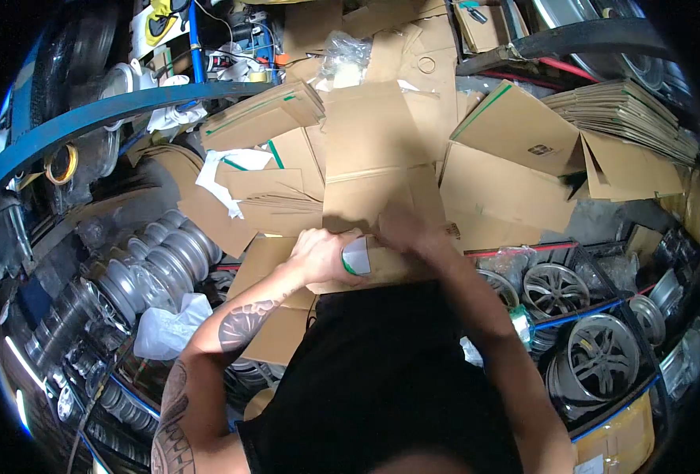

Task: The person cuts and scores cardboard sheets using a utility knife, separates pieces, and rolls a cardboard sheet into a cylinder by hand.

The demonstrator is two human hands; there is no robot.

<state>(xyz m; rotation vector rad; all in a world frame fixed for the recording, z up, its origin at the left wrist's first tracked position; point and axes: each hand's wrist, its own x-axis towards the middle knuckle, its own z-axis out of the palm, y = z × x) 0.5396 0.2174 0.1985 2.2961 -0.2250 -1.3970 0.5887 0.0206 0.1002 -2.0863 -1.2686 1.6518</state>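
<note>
In the middle of the head view, a cardboard box [377, 186] stands against my body with a tall flap raised away from me. My left hand [318, 254] is closed at the near left edge of the box. It grips what looks like a roll of green tape [356, 257], with a pale face and a green edge. My right hand [403, 227] is over the near right part of the box, smeared by motion, so its fingers cannot be made out. The box's near side [393, 267] shows below both hands.
An open cardboard box [508, 162] and a stack of flattened cartons [622, 118] lie to the right. More folded cardboard [263, 114] is at the left. Silver wheel rims [156, 257] line the left side; others [602, 355] sit on a rack at right. A blue bar [129, 107] crosses the upper left.
</note>
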